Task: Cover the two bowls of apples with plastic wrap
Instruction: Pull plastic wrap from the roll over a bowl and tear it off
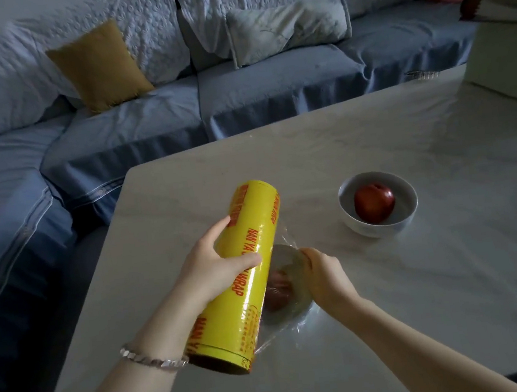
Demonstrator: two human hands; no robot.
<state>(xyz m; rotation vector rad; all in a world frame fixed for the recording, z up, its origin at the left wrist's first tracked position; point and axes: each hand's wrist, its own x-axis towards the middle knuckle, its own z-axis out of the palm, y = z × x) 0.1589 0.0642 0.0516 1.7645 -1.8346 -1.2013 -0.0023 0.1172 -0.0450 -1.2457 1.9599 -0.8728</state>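
Observation:
My left hand [216, 265] grips a big yellow roll of plastic wrap [240, 272], held tilted above the table. A clear sheet of wrap [285, 259] runs from the roll over the near bowl [299, 307], which holds a red apple [278, 293] seen through the film. My right hand [322, 272] pinches the film at that bowl's right rim. A second white bowl [381, 227] with a bare red apple [374, 203] stands uncovered farther right.
The pale marble table [420, 274] carries a white box [507, 70] at its far right corner. A blue sofa [145, 118] with a yellow cushion [97, 66] and a grey cushion [286, 26] runs behind and to the left.

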